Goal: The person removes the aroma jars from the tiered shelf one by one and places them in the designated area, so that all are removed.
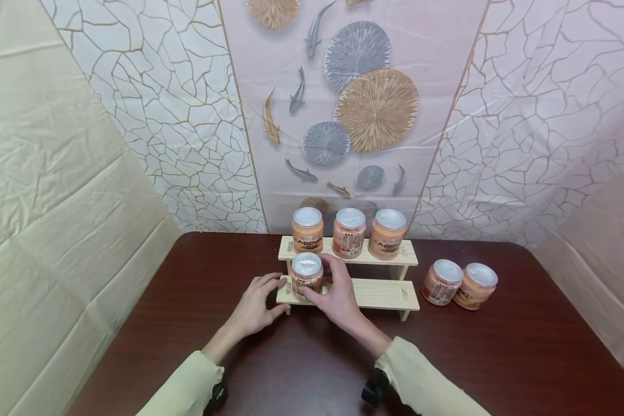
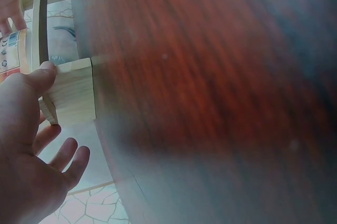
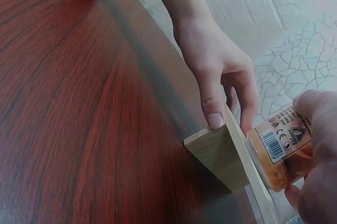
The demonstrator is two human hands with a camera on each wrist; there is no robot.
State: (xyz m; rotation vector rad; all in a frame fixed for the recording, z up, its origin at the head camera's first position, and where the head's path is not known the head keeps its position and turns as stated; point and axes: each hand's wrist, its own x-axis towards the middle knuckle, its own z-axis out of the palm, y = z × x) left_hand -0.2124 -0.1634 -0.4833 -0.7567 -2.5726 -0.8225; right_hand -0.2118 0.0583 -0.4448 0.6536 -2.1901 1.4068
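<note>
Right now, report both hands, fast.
Left hand: closed, gripping the lower shelf at its end.
Right hand: closed, holding a jar on that shelf.

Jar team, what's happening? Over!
Right hand gripping jar at left end of lower shelf. Left hand holding that end. Nothing seen blocking.

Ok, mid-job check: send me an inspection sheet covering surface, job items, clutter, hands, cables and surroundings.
Surface: dark reddish-brown wood-grain table, supporting everything.
Job items: pale wooden two-tier shelf; three round orange silver-lidded jars on the upper tier; a matching labelled jar at the lower tier's left end; two more matching jars on the table, right of the shelf.
Clutter: nothing seen.
Hands: left hand holds the shelf's left end; right hand grips the lower-tier jar.
Cables: nothing seen.
Surroundings: pale backdrop printed with fish and discs; creased beige cloth at left.
</note>
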